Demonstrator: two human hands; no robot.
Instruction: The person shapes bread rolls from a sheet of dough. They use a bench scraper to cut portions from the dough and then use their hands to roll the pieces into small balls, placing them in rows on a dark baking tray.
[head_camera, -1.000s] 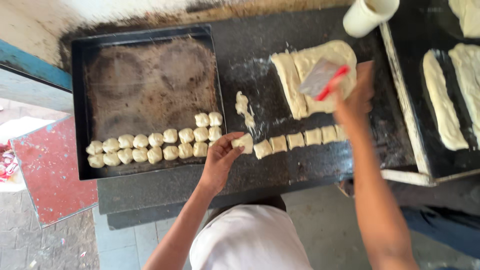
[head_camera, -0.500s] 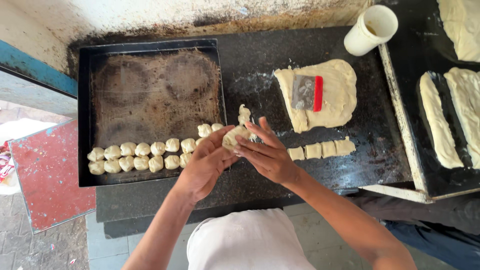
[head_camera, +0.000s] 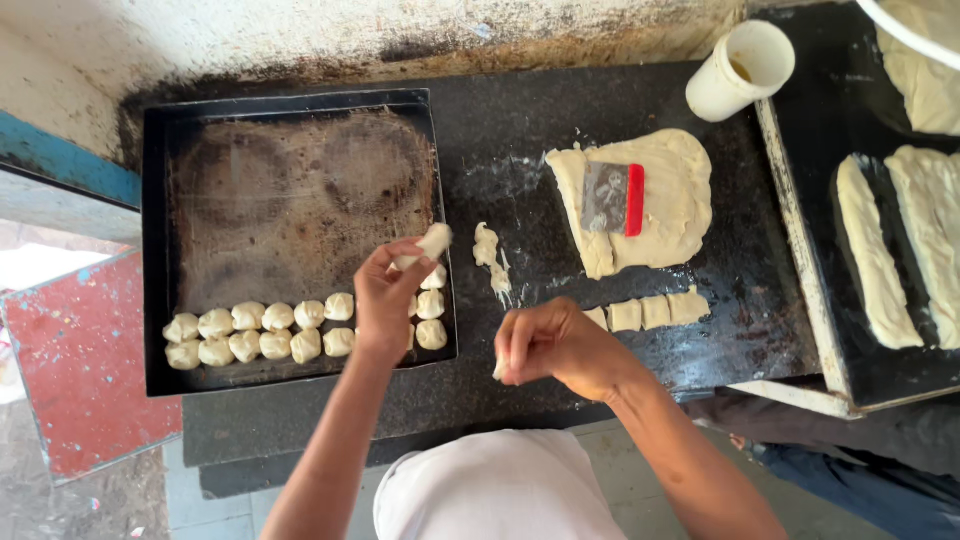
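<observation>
The left hand (head_camera: 385, 295) is pinching a small shaped pale dough ball (head_camera: 433, 240) over the dark metal baking tray (head_camera: 160, 200), beside the filling rows; the right hand (head_camera: 550, 345) is closing on another dough scrap. Both are working at a floured black counter (head_camera: 530, 110) against a stained wall.

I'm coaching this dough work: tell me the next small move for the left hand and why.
Probably lower the left hand and set its dough piece at the right end of the rows of dough balls on the tray; it hovers just above that end.
</observation>
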